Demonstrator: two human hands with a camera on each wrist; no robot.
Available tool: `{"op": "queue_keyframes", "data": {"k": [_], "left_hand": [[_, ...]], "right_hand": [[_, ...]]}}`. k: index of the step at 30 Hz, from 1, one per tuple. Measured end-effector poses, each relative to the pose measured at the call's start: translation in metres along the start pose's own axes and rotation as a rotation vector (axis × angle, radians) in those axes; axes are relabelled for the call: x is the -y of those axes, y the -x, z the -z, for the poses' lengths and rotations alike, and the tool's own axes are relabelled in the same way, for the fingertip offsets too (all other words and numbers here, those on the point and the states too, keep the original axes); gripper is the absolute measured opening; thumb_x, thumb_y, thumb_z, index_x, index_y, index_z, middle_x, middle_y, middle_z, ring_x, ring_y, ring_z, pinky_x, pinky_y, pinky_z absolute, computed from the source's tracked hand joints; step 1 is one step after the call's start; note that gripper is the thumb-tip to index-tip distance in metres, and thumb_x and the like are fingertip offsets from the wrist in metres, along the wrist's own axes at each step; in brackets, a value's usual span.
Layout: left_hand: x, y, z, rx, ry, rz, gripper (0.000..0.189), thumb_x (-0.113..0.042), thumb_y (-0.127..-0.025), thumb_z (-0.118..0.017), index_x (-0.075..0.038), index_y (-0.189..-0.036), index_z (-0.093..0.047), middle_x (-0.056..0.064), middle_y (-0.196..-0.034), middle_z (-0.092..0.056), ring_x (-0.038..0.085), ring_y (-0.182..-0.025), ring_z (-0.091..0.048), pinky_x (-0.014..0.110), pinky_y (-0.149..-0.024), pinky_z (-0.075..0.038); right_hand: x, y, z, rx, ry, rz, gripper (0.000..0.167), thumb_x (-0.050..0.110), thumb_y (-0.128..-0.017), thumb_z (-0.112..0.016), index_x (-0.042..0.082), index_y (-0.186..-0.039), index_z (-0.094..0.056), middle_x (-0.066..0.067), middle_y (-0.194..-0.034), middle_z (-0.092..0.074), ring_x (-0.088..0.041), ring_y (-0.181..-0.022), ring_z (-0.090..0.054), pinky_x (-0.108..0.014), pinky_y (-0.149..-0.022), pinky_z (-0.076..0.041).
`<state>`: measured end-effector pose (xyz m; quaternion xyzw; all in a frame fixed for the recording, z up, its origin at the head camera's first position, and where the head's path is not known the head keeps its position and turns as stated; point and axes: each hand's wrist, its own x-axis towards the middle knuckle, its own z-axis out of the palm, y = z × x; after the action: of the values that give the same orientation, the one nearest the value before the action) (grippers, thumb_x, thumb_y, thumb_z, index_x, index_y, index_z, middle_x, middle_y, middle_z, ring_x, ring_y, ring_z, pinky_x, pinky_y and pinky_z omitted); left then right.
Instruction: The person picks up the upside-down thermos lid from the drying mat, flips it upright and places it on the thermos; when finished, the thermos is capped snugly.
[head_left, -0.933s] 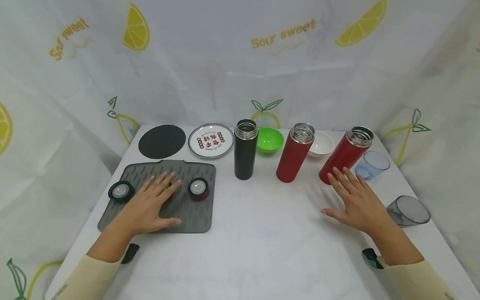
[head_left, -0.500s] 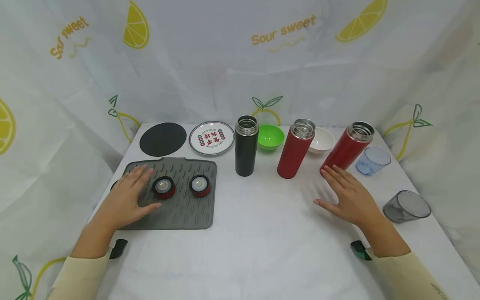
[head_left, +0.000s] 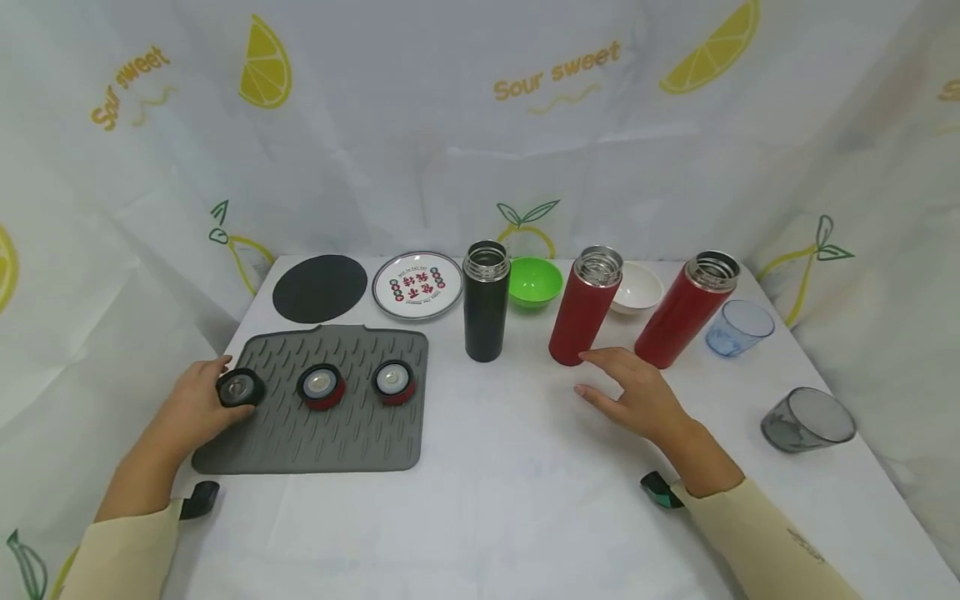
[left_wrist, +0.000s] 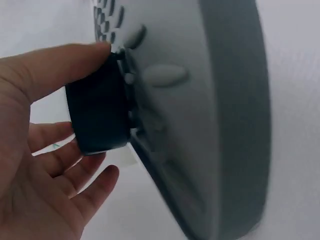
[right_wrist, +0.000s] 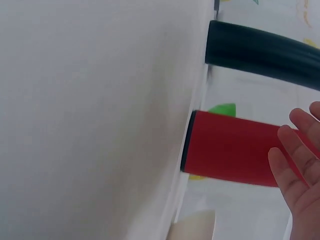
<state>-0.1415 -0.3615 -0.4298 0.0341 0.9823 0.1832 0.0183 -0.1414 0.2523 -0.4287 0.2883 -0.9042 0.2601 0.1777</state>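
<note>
My left hand [head_left: 191,408] holds a black bottle lid [head_left: 240,388] at the left edge of the grey drying mat [head_left: 360,450]. In the left wrist view, the thumb presses on the side of the lid [left_wrist: 97,115] and the fingers lie along its other side, partly hidden by it. Two lids with red sides, the middle lid [head_left: 321,387] and the right lid [head_left: 393,382], sit on the mat. My right hand [head_left: 641,400] is in front of the uncapped middle red bottle [head_left: 579,325], fingers loosely bent and holding nothing. An uncapped black bottle [head_left: 485,312] stands left of it.
Another red bottle [head_left: 682,321] stands at the right, near a blue glass [head_left: 738,329] and a grey glass [head_left: 806,421]. Behind are a green bowl [head_left: 535,283], a white bowl [head_left: 637,289], a printed plate [head_left: 417,308] and a black round mat [head_left: 319,288].
My left hand has moved left across the mat and taken hold of the black lid. My right hand has moved left from the right red bottle towards the middle one.
</note>
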Motion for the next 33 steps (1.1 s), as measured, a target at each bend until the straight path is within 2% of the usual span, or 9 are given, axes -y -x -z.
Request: {"op": "queue_keyframes", "data": {"k": [5,7,9,12,15,19,23,27,33], "left_hand": [[0.0,-0.002,-0.003,-0.001,0.011,0.019,0.084,-0.021,-0.074,-0.082,0.022,-0.131,-0.038,0.042,-0.12,-0.04,0.056,-0.109,-0.042,0.066,-0.089,-0.037],[-0.007,-0.003,-0.003,-0.05,0.025,-0.006,0.08,-0.019,-0.073,-0.083,0.019,-0.129,-0.041,0.038,-0.119,-0.041,0.053,-0.107,-0.044,0.065,-0.088,-0.038],[-0.022,-0.005,-0.001,-0.12,0.048,-0.062,0.076,-0.015,-0.071,-0.084,0.016,-0.128,-0.044,0.034,-0.119,-0.043,0.05,-0.106,-0.044,0.064,-0.087,-0.038],[-0.06,-0.014,-0.003,-0.229,0.084,-0.195,0.073,-0.007,-0.067,-0.086,0.011,-0.126,-0.048,0.029,-0.119,-0.045,0.046,-0.107,-0.045,0.061,-0.086,-0.039],[-0.108,-0.024,-0.011,-0.286,0.104,-0.334,0.073,-0.004,-0.064,-0.088,0.006,-0.126,-0.051,0.023,-0.122,-0.046,0.04,-0.111,-0.045,0.057,-0.087,-0.042],[-0.172,-0.033,-0.027,-0.272,0.118,-0.51,0.072,-0.007,-0.065,-0.087,0.001,-0.127,-0.052,0.016,-0.127,-0.044,0.031,-0.116,-0.044,0.049,-0.089,-0.046],[-0.223,-0.037,-0.047,-0.248,0.173,-0.699,0.07,-0.008,-0.066,-0.086,-0.002,-0.127,-0.053,0.011,-0.127,-0.044,0.025,-0.116,-0.042,0.041,-0.093,-0.045],[-0.259,-0.037,-0.064,-0.244,0.234,-0.836,0.069,-0.007,-0.065,-0.085,-0.003,-0.127,-0.053,0.01,-0.125,-0.044,0.023,-0.115,-0.041,0.036,-0.096,-0.042],[-0.294,-0.034,-0.08,-0.271,0.262,-0.922,0.067,-0.007,-0.068,-0.084,-0.002,-0.127,-0.053,0.01,-0.125,-0.043,0.023,-0.113,-0.042,0.031,-0.098,-0.041]], "right_hand": [[0.008,-0.006,-0.007,0.044,-0.033,-0.007,0.051,0.023,-0.079,-0.081,0.009,-0.125,-0.064,-0.006,-0.12,-0.066,-0.026,-0.113,-0.058,-0.048,-0.089,-0.051],[0.011,-0.009,-0.009,0.062,-0.059,-0.016,0.05,0.024,-0.081,-0.08,0.01,-0.126,-0.064,-0.006,-0.121,-0.065,-0.027,-0.113,-0.058,-0.048,-0.089,-0.051],[0.014,-0.011,-0.012,0.08,-0.083,-0.029,0.049,0.025,-0.082,-0.079,0.012,-0.127,-0.063,-0.005,-0.122,-0.065,-0.026,-0.114,-0.058,-0.048,-0.089,-0.051],[0.019,-0.015,-0.017,0.089,-0.12,-0.027,0.048,0.025,-0.084,-0.078,0.013,-0.127,-0.063,-0.003,-0.121,-0.065,-0.024,-0.114,-0.058,-0.048,-0.088,-0.051],[0.025,-0.02,-0.024,0.083,-0.162,0.002,0.046,0.024,-0.084,-0.078,0.012,-0.126,-0.064,-0.002,-0.119,-0.066,-0.023,-0.112,-0.059,-0.046,-0.088,-0.052],[0.033,-0.027,-0.035,0.071,-0.263,0.004,0.044,0.022,-0.085,-0.077,0.012,-0.125,-0.064,-0.001,-0.119,-0.066,-0.023,-0.107,-0.062,-0.046,-0.085,-0.053],[0.042,-0.034,-0.045,0.071,-0.446,-0.06,0.044,0.017,-0.087,-0.075,0.009,-0.128,-0.061,-0.004,-0.117,-0.067,-0.03,-0.103,-0.064,-0.048,-0.084,-0.053],[0.049,-0.039,-0.051,0.075,-0.649,-0.136,0.043,0.011,-0.089,-0.072,0.002,-0.13,-0.058,-0.012,-0.115,-0.067,-0.034,-0.104,-0.064,-0.043,-0.088,-0.052],[0.06,-0.043,-0.051,0.07,-0.856,-0.247,0.046,0.005,-0.088,-0.071,-0.005,-0.13,-0.056,-0.018,-0.118,-0.063,-0.026,-0.106,-0.061,-0.031,-0.087,-0.052]]}}
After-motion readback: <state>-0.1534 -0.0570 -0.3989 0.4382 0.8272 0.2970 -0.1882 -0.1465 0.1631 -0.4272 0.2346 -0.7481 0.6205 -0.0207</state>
